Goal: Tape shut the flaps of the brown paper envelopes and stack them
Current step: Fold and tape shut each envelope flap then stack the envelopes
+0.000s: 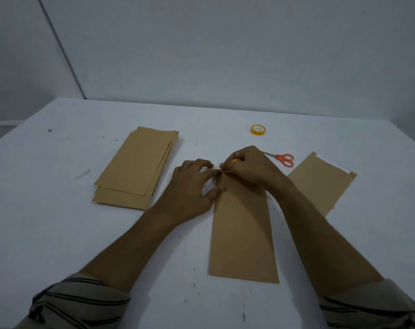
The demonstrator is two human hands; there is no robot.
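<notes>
A long brown envelope point(243, 231) lies lengthwise in front of me, and both hands meet at its far end. My right hand point(249, 166) is closed around a small yellow object point(236, 160), apparently a tape roll, with its fingertips pinched at the envelope's top edge. My left hand point(192, 184) rests there with its fingers spread, its fingertips touching those of the right and its thumb on the envelope's left edge. The flap is hidden under the hands. A stack of brown envelopes point(135, 169) sits to the left. Another envelope point(320, 184), with white paper showing at its top, lies to the right.
A second yellow tape roll point(258, 129) stands farther back on the white table point(59, 233). Orange-handled scissors point(283, 159) lie just behind my right hand. A plain wall rises behind the table's far edge.
</notes>
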